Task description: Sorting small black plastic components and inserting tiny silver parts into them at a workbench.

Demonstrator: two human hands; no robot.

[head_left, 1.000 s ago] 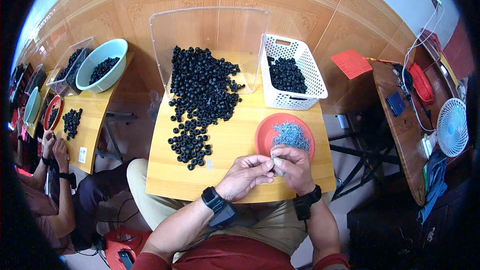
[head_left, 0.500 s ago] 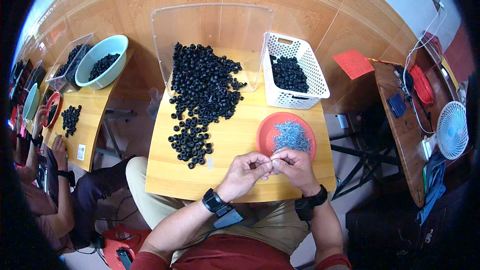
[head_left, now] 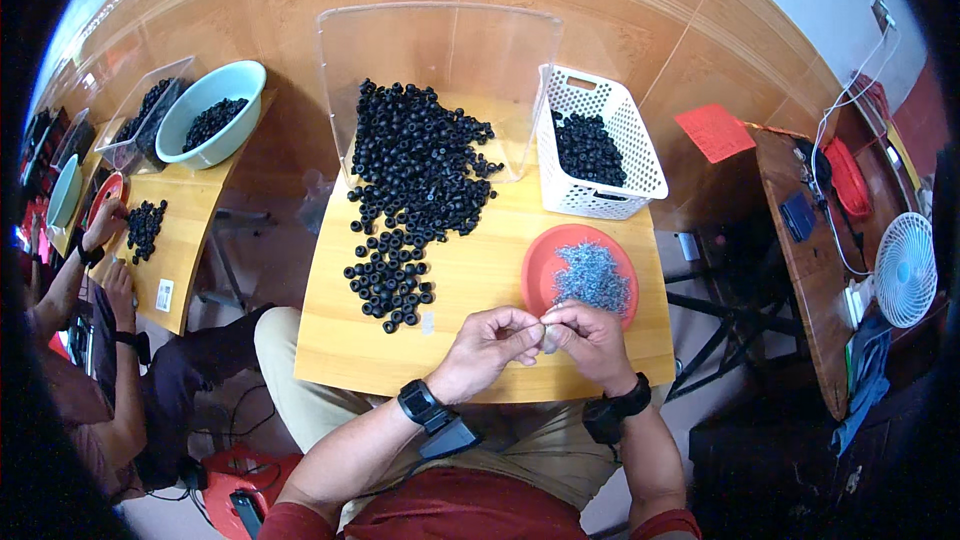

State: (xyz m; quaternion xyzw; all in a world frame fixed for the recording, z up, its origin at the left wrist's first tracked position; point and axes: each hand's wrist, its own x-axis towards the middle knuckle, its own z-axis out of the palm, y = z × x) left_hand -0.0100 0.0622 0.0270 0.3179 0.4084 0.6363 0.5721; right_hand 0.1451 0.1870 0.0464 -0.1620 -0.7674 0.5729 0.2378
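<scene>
My left hand [head_left: 487, 345] and my right hand [head_left: 589, 340] meet over the table's near edge, fingertips pinched together. Whatever is between them is too small and covered to make out. Just beyond my right hand lies a red plate [head_left: 539, 265] with a heap of tiny blue-grey metal pieces [head_left: 593, 278], part of it behind my fingers. To the left, a large spread of small black ring-shaped pieces [head_left: 410, 165] runs down the tabletop, thinning out toward me.
A clear plastic bin [head_left: 440, 10] stands behind the black pieces, some inside it. Right of it, a white perforated basket [head_left: 600, 202] holds more. At left, another person's hands [head_left: 105, 230] work at a second table [head_left: 190, 230] with a pale green basin [head_left: 240, 125]. A fan [head_left: 905, 268] is far right.
My hands stay pinched together in nearly the same place, with a slight shift of the fingers. The view has moved a little. At left, the other person's hand has come away from the red dish.
</scene>
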